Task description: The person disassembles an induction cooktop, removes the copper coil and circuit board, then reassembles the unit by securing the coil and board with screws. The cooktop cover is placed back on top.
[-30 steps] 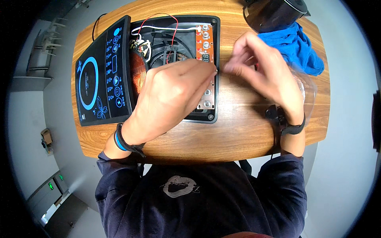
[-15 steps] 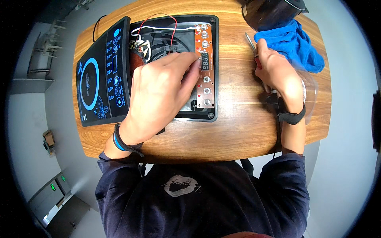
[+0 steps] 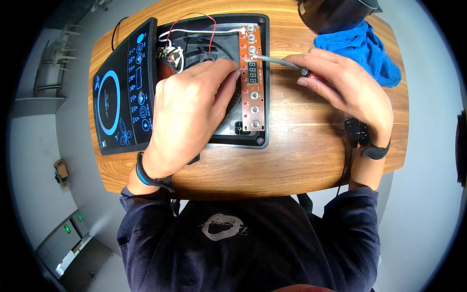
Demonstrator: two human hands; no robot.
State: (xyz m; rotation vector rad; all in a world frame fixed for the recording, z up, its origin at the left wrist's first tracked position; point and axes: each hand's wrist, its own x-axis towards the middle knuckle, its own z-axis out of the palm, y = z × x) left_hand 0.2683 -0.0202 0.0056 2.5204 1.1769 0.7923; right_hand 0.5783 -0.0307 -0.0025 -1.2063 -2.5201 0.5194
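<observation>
My left hand [image 3: 189, 112] is closed, fingertips pinched at the left edge of the orange circuit board [image 3: 250, 112] with buttons and a display; what they grip is hidden. The board lies along the right side of the opened induction cooker base [image 3: 253, 141], with white and red wires at its top. My right hand [image 3: 345, 87] grips a screwdriver [image 3: 282, 62] with a red and black handle, its metal tip on the board just above the display. The glossy black cover [image 3: 121, 87] rests tilted at the left, beside a partly hidden copper coil [image 3: 165, 69].
The wooden table [image 3: 272, 170] carries a black kettle [image 3: 331, 14] and a crumpled blue cloth [image 3: 374, 53] at the back right. A black object with a cable [image 3: 357, 129] lies under my right forearm. A black cord [image 3: 116, 34] runs off behind the cover.
My right hand has picked up the screwdriver and swung it left onto the board. My left hand has shifted left and slightly up from where it was a second ago.
</observation>
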